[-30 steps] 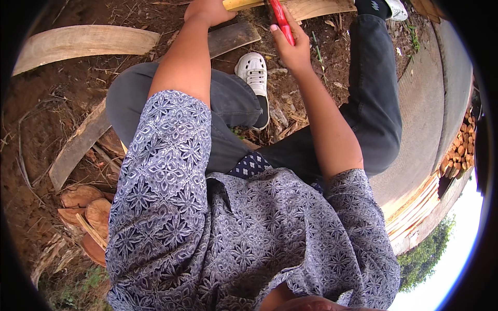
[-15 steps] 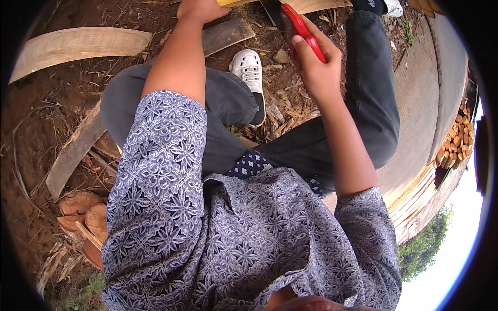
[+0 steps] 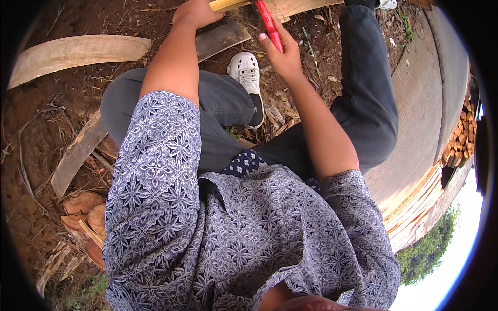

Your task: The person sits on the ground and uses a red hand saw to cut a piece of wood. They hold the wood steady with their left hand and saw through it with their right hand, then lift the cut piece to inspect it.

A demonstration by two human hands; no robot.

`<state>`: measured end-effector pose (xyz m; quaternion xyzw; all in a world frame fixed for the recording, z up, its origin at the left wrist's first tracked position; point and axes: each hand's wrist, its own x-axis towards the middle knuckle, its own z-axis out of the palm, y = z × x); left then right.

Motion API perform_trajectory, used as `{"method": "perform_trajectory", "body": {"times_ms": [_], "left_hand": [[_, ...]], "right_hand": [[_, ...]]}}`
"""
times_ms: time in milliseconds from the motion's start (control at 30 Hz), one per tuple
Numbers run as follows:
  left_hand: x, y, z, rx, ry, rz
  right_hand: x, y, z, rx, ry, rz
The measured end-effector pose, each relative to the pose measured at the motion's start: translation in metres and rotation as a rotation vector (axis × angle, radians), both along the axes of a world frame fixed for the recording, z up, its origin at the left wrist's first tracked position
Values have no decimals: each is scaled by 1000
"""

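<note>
At the top edge, my left hand (image 3: 196, 12) is closed at one end of a yellow strip (image 3: 228, 4), whose far part leaves the picture. To the right of it, my right hand (image 3: 285, 58) is wrapped round the red handle of a tool (image 3: 271, 26). The tool's working end is mostly cut off by the upper edge, so its kind cannot be told. A pale wooden board (image 3: 298, 7) lies just beyond the handle. Below the yellow strip, a dark grey plank (image 3: 220, 41) rests on the ground.
A curved pale board (image 3: 83, 56) lies at the left, with another weathered plank (image 3: 78, 153) below it. My shoe (image 3: 245, 72) stands between wood chips. Cut wood rounds (image 3: 83, 205) lie at lower left. Stacked wood (image 3: 459, 137) stands at far right, beside a grey slab (image 3: 415, 98).
My right hand has moved left and slightly upward with the red-handled tool, toward the yellow strip. My left hand has shifted slightly left and still grips the strip.
</note>
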<state>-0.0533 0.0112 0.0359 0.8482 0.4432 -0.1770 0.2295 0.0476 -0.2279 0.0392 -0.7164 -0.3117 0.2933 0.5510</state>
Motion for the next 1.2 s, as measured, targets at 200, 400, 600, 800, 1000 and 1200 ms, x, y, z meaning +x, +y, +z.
{"method": "perform_trajectory", "body": {"times_ms": [200, 400, 600, 800, 1000, 1200], "left_hand": [[10, 4, -1, -50, -6, -92], [3, -2, 3, -1, -53, -1], [-1, -7, 3, 21, -37, 29], [4, -5, 8, 18, -45, 21], [1, 12, -26, -55, -100, 120], [-1, 9, -36, 57, -93, 120]], "right_hand": [[-5, -55, 65, -200, 32, 26], [-24, -101, 177, -356, 104, -19], [-9, -39, 168, -314, 16, 10], [25, 61, 59, -167, -120, -63], [-1, 15, 19, -32, 10, -1], [-10, -7, 7, -103, 30, 16]]}}
